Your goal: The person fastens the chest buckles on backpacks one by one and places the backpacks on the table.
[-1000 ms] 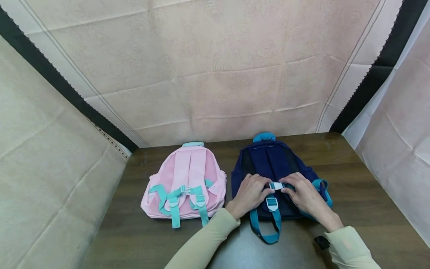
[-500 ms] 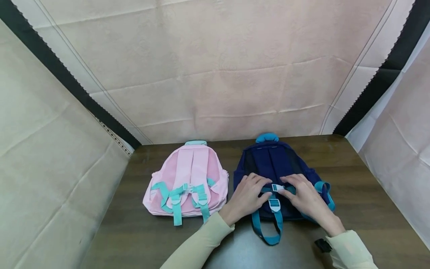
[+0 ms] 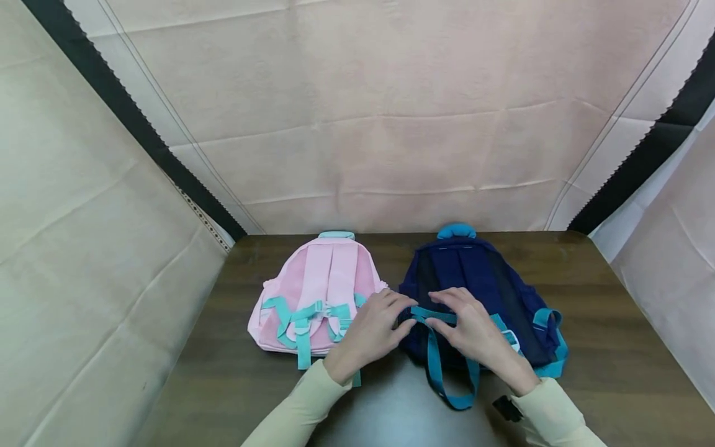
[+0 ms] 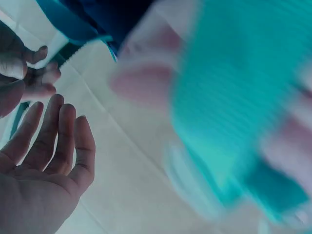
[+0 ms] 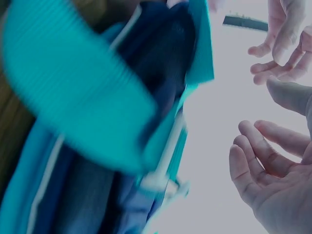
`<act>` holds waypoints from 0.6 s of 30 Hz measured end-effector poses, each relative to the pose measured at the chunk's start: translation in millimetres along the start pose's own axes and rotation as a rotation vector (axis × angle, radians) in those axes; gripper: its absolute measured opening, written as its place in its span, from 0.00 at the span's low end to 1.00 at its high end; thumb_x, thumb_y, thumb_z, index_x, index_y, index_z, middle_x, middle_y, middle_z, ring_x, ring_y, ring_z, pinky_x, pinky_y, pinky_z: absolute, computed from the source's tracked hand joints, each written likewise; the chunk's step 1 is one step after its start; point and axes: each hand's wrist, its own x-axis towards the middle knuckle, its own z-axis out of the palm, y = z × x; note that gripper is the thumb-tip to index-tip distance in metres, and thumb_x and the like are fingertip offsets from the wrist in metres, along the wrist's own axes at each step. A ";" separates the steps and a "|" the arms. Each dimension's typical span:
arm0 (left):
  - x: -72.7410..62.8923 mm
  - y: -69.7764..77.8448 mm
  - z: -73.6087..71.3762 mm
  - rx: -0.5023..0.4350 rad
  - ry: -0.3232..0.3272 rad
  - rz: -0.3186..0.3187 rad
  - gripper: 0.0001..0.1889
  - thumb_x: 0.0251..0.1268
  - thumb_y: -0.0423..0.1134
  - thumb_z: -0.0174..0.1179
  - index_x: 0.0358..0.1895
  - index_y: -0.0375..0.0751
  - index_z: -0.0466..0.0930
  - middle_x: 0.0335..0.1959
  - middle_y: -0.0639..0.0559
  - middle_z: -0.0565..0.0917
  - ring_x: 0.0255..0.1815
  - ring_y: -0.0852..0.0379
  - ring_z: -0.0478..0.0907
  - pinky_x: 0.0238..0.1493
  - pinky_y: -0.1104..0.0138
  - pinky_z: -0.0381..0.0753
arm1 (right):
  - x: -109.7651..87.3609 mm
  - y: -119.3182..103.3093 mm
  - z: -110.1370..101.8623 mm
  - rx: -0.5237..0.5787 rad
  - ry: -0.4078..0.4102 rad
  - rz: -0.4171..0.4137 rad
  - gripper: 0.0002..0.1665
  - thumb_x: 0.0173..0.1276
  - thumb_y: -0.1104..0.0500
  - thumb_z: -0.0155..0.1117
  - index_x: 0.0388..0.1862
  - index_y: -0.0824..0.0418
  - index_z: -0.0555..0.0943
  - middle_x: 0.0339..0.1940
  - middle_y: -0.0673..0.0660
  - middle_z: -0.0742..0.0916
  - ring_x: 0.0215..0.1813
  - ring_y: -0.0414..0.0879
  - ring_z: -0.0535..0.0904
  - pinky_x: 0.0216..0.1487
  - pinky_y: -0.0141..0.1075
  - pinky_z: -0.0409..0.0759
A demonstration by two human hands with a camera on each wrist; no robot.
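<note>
The navy backpack (image 3: 466, 267) lies with its straps up, and its turquoise strap (image 3: 436, 357) hangs in a loop over the near edge. My right hand (image 3: 469, 326) is above its lower part, fingers spread and loosely bent. Beside it, my left hand (image 3: 371, 326) hovers between the two bags, partly covering the right side of the pink backpack (image 3: 329, 267). Both wrist views show relaxed fingers with nothing held, the left hand (image 4: 53, 161) and the right hand (image 5: 278, 170) facing each other. The navy bag's white chest buckle is hidden; a white strap adjuster (image 3: 512, 340) shows past the right hand.
The backpacks stand side by side on a brown wooden table (image 3: 212, 385). Pale fabric walls (image 3: 391, 155) enclose the back and sides. Turquoise straps (image 3: 301, 335) with a clear buckle cross the pink bag's lower front. A black band (image 3: 508, 408) sits at the right cuff.
Both hands have left the navy bag's white buckle and shifted left, the left one toward the pink backpack. The fingers have let go. The whole view has shifted slightly.
</note>
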 end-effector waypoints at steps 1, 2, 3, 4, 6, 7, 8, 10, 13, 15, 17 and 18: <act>-3.4 -3.7 -4.2 0.000 0.010 -0.006 0.16 0.74 0.43 0.72 0.60 0.44 0.89 0.56 0.50 0.93 0.56 0.53 0.86 0.60 0.61 0.88 | 1.9 -3.4 3.3 0.009 -0.014 -0.001 0.27 0.68 0.60 0.81 0.64 0.65 0.87 0.59 0.61 0.91 0.59 0.56 0.85 0.55 0.52 0.90; -6.8 -7.7 -8.7 0.004 0.022 -0.012 0.16 0.74 0.42 0.73 0.59 0.44 0.89 0.56 0.50 0.93 0.56 0.53 0.86 0.60 0.60 0.88 | 3.9 -7.1 6.7 0.015 -0.027 -0.002 0.27 0.68 0.60 0.81 0.64 0.65 0.87 0.59 0.60 0.91 0.59 0.55 0.85 0.55 0.52 0.90; -10.2 -12.1 -12.8 0.011 0.034 -0.016 0.15 0.73 0.42 0.73 0.58 0.44 0.90 0.55 0.50 0.93 0.56 0.52 0.86 0.59 0.60 0.88 | 6.2 -10.6 10.3 0.017 -0.038 -0.007 0.27 0.68 0.59 0.81 0.64 0.65 0.87 0.58 0.60 0.91 0.58 0.54 0.85 0.55 0.51 0.90; -13.4 -16.7 -16.8 0.017 0.047 -0.020 0.15 0.72 0.41 0.74 0.58 0.44 0.90 0.55 0.49 0.93 0.56 0.52 0.87 0.59 0.59 0.88 | 8.5 -14.3 13.9 0.017 -0.049 -0.009 0.27 0.68 0.58 0.82 0.64 0.64 0.87 0.58 0.60 0.91 0.58 0.54 0.85 0.56 0.51 0.90; -19.7 -25.9 -25.1 0.029 0.064 -0.043 0.15 0.70 0.40 0.75 0.57 0.43 0.90 0.54 0.49 0.94 0.56 0.51 0.87 0.57 0.58 0.88 | 13.3 -21.9 21.4 0.012 -0.069 -0.009 0.27 0.67 0.57 0.82 0.63 0.64 0.88 0.58 0.60 0.91 0.57 0.52 0.85 0.56 0.49 0.91; -22.5 -30.6 -29.3 0.029 0.072 -0.058 0.15 0.69 0.40 0.76 0.56 0.43 0.91 0.54 0.49 0.94 0.56 0.51 0.88 0.57 0.58 0.89 | 16.1 -25.6 25.4 0.004 -0.079 -0.007 0.27 0.67 0.56 0.83 0.63 0.64 0.88 0.58 0.59 0.91 0.57 0.51 0.85 0.57 0.49 0.91; -25.0 -35.5 -33.3 0.033 0.077 -0.075 0.15 0.69 0.40 0.76 0.56 0.43 0.91 0.53 0.49 0.94 0.55 0.51 0.88 0.56 0.58 0.89 | 18.7 -29.3 29.5 -0.005 -0.088 -0.007 0.27 0.67 0.55 0.83 0.62 0.63 0.89 0.57 0.59 0.91 0.56 0.51 0.85 0.57 0.48 0.91; -29.9 -45.9 -40.7 0.032 0.085 -0.108 0.15 0.67 0.38 0.78 0.55 0.42 0.91 0.52 0.49 0.94 0.55 0.50 0.88 0.55 0.57 0.89 | 24.3 -36.5 37.5 -0.018 -0.107 0.000 0.27 0.66 0.54 0.84 0.61 0.63 0.89 0.56 0.59 0.91 0.55 0.50 0.84 0.56 0.47 0.91; -35.8 -62.4 -51.8 0.066 0.077 -0.147 0.16 0.65 0.37 0.79 0.55 0.40 0.91 0.51 0.48 0.94 0.55 0.48 0.88 0.56 0.55 0.89 | 33.3 -46.3 48.6 -0.023 -0.134 -0.004 0.27 0.65 0.53 0.84 0.60 0.63 0.90 0.54 0.58 0.92 0.53 0.48 0.83 0.53 0.43 0.91; -39.2 -73.4 -58.1 0.113 0.043 -0.172 0.17 0.64 0.37 0.79 0.55 0.38 0.91 0.51 0.46 0.94 0.56 0.46 0.87 0.58 0.53 0.88 | 39.1 -52.4 54.9 -0.011 -0.150 -0.016 0.28 0.65 0.52 0.84 0.60 0.63 0.90 0.54 0.58 0.92 0.52 0.48 0.82 0.50 0.40 0.90; -42.8 -83.5 -63.3 0.160 -0.008 -0.210 0.19 0.63 0.38 0.80 0.56 0.38 0.90 0.52 0.44 0.93 0.57 0.44 0.86 0.59 0.51 0.87 | 44.3 -57.8 60.8 0.005 -0.168 -0.024 0.28 0.67 0.51 0.83 0.61 0.63 0.90 0.55 0.59 0.92 0.53 0.48 0.82 0.50 0.41 0.90; -44.7 -88.2 -64.9 0.180 -0.036 -0.232 0.20 0.62 0.38 0.80 0.56 0.37 0.90 0.53 0.43 0.92 0.56 0.43 0.85 0.59 0.51 0.87 | 46.6 -60.3 63.6 0.018 -0.181 -0.020 0.28 0.67 0.50 0.83 0.61 0.63 0.89 0.57 0.59 0.92 0.54 0.49 0.83 0.51 0.41 0.90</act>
